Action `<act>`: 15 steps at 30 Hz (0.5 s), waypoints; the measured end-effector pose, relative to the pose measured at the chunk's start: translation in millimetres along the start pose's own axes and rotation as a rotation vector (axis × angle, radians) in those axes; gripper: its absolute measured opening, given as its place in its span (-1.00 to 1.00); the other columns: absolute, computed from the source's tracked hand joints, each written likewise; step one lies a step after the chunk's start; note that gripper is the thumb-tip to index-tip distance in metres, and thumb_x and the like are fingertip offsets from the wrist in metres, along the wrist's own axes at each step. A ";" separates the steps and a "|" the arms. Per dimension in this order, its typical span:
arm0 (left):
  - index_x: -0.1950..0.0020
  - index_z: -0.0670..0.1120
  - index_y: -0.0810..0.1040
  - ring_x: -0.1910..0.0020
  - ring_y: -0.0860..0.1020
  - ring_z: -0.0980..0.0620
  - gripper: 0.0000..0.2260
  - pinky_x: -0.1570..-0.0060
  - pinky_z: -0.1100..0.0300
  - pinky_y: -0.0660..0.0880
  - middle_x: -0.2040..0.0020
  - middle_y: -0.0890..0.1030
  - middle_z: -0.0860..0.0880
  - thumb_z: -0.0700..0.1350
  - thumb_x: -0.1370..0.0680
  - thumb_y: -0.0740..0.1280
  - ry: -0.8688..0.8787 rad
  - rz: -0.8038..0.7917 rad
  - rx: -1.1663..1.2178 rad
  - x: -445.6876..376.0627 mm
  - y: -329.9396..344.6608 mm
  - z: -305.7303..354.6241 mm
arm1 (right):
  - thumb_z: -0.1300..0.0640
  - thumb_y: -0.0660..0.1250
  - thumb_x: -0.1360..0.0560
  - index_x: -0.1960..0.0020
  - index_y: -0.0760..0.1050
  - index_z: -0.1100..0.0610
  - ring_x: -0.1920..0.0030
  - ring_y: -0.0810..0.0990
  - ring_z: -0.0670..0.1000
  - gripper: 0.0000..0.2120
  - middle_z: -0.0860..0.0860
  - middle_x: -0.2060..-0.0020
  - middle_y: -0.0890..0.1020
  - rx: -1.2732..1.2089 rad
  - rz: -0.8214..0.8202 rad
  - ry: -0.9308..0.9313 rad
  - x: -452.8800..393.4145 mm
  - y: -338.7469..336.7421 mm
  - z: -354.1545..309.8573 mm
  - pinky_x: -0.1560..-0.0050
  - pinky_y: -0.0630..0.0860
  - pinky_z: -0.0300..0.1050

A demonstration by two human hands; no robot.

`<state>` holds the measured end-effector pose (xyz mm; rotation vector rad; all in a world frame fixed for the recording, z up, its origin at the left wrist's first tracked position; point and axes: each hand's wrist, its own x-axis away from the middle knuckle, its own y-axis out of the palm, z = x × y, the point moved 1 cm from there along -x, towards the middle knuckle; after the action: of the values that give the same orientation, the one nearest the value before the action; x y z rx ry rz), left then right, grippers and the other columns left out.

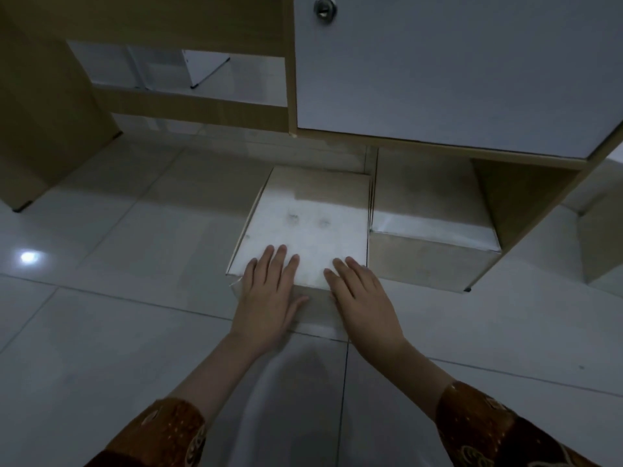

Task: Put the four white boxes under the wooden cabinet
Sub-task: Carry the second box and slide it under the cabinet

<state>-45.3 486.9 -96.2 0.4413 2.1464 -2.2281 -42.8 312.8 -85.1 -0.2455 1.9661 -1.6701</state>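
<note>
We are crouching over a white rectangular cardboard box (303, 227) lying on the pale tiled floor (101, 332), and we are resting both hands flat on its near edge: the left hand (269, 291) at about 7 o'clock on the lid, the right hand (364, 298) at about 5 o'clock. The fingers of both are lying spread and straight on the top, pressing rather than gripping anything, with the palms hanging over the front face. The far end of this box is already sitting in the shadow of the wooden cabinet with the white door (438, 69), at 12 o'clock, while its near half is sticking out. Touching it at 3 o'clock, a second white cardboard box (428, 210) is lying further under the cabinet, beside the wooden side panel (515, 203). We judge we are pushing in one box of the four; only two are showing here. The next move is calling for a straight, even shove toward 12 o'clock, keeping the box square against its neighbour.
</note>
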 end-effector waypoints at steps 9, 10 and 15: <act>-0.52 -0.10 0.12 -0.55 0.03 -0.13 -0.40 -0.50 -0.05 -0.10 -0.56 0.11 -0.16 0.13 -0.57 0.16 -0.025 -0.022 0.020 -74.4 16.3 -11.3 | 0.23 0.04 -0.59 -0.48 -0.28 0.33 -0.52 -0.16 0.24 -0.37 0.28 -0.52 -0.13 0.220 -0.178 0.105 -49.0 22.9 10.1 -0.47 -0.21 0.12; -0.53 -0.10 0.10 -0.55 0.01 -0.13 -0.40 -0.50 -0.05 -0.11 -0.57 0.09 -0.15 0.13 -0.57 0.16 -0.027 -0.023 0.022 -80.0 16.8 -10.9 | 0.21 0.03 -0.59 -0.47 -0.32 0.33 -0.51 -0.19 0.24 -0.36 0.28 -0.51 -0.16 0.245 -0.176 0.118 -52.3 25.5 10.8 -0.46 -0.24 0.12; -0.55 -0.07 0.00 -0.56 -0.06 -0.12 -0.37 -0.49 -0.05 -0.13 -0.58 -0.01 -0.14 0.14 -0.58 0.13 -0.056 -0.054 -0.002 -102.2 20.3 -8.4 | 0.11 0.09 -0.57 -0.46 -0.35 0.32 -0.51 -0.20 0.24 -0.27 0.28 -0.51 -0.17 0.289 -0.146 0.145 -63.6 30.6 21.4 -0.44 -0.28 0.13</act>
<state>58.6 475.4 -94.4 0.3207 2.1580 -2.2370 27.5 330.9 -98.1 -0.1662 1.8123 -2.0928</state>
